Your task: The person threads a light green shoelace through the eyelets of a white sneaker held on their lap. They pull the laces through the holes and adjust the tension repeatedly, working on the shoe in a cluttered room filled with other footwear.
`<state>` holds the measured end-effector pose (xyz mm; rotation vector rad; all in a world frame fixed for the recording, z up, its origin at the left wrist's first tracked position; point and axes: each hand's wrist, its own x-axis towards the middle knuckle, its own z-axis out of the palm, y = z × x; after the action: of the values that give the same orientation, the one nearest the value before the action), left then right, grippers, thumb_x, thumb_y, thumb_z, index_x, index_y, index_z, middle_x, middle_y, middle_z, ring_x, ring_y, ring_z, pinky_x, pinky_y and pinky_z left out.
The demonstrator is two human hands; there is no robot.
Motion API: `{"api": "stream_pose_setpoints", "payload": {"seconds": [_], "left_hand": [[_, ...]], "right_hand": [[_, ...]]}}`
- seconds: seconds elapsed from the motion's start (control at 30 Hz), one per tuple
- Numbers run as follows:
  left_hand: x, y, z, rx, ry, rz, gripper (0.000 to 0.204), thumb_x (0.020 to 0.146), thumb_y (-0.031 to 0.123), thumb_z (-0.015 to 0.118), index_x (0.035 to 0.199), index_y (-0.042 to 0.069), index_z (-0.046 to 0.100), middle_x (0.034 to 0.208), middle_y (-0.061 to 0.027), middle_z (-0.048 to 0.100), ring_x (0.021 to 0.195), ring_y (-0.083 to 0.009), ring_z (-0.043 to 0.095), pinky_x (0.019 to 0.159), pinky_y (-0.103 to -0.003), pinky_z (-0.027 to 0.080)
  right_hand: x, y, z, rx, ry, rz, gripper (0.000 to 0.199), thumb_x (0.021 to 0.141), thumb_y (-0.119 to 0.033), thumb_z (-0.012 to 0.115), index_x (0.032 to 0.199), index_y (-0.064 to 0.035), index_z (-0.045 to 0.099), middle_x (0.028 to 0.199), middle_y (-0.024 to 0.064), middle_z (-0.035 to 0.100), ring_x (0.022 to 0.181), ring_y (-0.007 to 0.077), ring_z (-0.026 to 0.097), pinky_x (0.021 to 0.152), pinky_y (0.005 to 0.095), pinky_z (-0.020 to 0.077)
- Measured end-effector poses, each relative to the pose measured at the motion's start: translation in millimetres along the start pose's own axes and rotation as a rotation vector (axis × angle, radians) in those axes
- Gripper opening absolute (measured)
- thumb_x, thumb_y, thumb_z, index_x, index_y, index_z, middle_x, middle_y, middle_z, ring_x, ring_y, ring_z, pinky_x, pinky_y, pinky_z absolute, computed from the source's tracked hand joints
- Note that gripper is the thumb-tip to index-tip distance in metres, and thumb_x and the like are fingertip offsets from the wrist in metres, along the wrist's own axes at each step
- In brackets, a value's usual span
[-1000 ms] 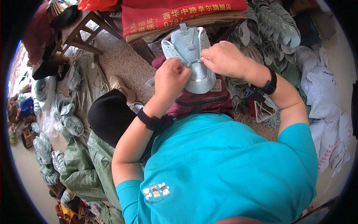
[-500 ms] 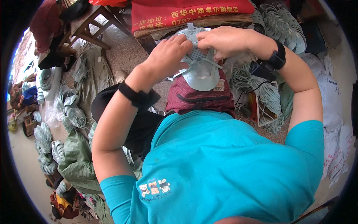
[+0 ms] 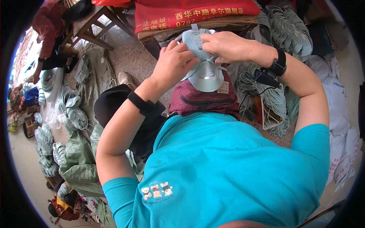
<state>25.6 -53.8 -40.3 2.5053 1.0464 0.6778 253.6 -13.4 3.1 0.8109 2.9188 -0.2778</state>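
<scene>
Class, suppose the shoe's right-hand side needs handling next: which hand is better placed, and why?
Probably the right hand: its fingers are at that side of the shoe, while the left hand is over by the opposite side.

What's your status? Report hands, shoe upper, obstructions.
Left hand, right hand at pale shoe upper. Its toe faces teal T-shirt. Hands partly cover it; nothing else visibly in the way.
</scene>
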Motion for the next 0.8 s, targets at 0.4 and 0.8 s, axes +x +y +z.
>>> {"api": "stream_pose_setpoints", "payload": {"seconds": [0.4,0.8], "left_hand": [[17,18,15,-0.812,0.073,-0.593,0.021,0.089,0.023,0.063,0.085,0.003,0.069,0.083,-0.0039,0.058,0.079,-0.0175,0.052,0.070,-0.031,0.043],[17,19,1,-1.220,0.291,-0.641,0.022,0.101,0.022,0.054,0.102,0.001,0.060,0.086,-0.0047,0.065,0.069,-0.0083,0.060,0.062,-0.021,0.048]], "right_hand": [[-14,2,7,0.234,0.088,0.150,0.022,0.082,-0.022,0.069,0.078,-0.0032,0.058,0.089,0.0095,0.051,0.083,0.0298,0.058,0.069,0.0415,0.0472],[-10,-26,2,1.479,0.363,0.493,0.023,0.100,-0.026,0.056,0.094,-0.0041,0.062,0.090,-0.0001,0.061,0.065,0.0061,0.058,0.060,0.0189,0.0484]]}}
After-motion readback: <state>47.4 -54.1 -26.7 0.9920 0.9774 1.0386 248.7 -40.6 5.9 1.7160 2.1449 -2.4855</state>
